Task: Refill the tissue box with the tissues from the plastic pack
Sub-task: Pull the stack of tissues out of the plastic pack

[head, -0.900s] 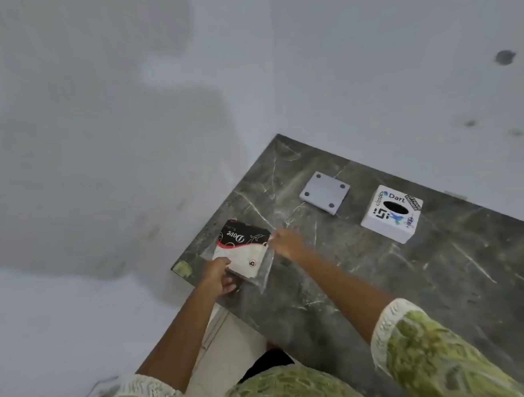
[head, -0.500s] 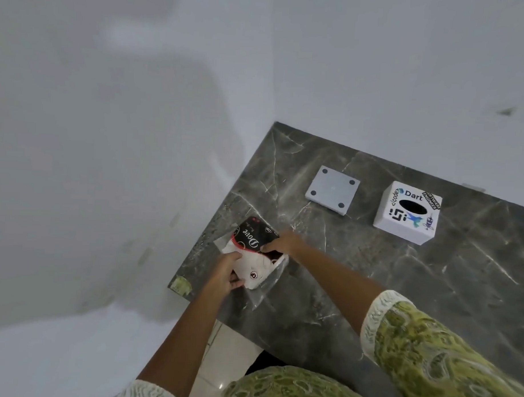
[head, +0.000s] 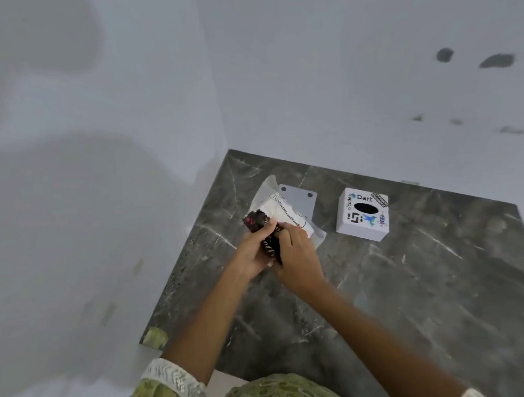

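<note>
Tissue pack (head: pixel 279 216) held up off the table (head: pixel 400 292), gripped from both sides near its close end. Left hand (head: pixel 253 251) wrapped around the dark printed end of the plastic, fingers (head: pixel 267 228) curled over the top edge. Right hand (head: pixel 297 256) closed on the same end from the other side, knuckles up, pressed close against the left. White far end of the pack tilted away toward the wall (head: pixel 318 81), clear wrapper edges sticking out past the tissues. Partly hidden behind it, a flat grey square plate (head: pixel 302 201) with dark dots at its corners, lying on the table. Just to the right of that, apart from the pack and both hands, the white tissue box (head: pixel 362 213), upright, stickers on top, dark oval slot facing up. Dark marbled tabletop tucked into a corner of pale walls. Green patterned sleeves (head: pixel 171 385) with white cuffs at the bottom edge.
</note>
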